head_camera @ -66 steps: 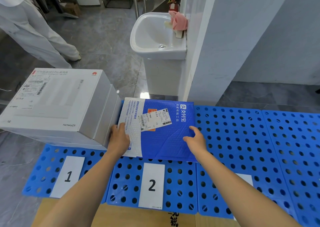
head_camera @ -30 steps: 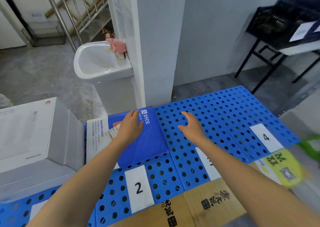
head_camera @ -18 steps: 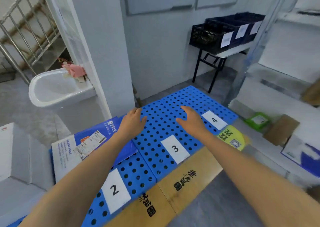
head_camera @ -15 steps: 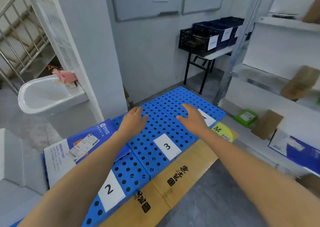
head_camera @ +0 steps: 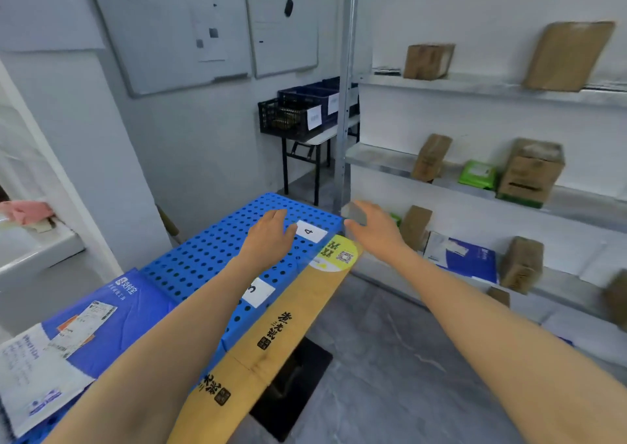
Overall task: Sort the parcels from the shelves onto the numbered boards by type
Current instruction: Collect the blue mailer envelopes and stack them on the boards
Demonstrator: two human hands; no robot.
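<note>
The blue mailer (head_camera: 112,311) is laid flat on the blue boards (head_camera: 203,257), long axis angled away rightward, while left hand (head_camera: 271,236) and right hand (head_camera: 373,229) are held out, grips loose and empty.

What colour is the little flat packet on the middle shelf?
The packet is bright green, in the head view.
</note>
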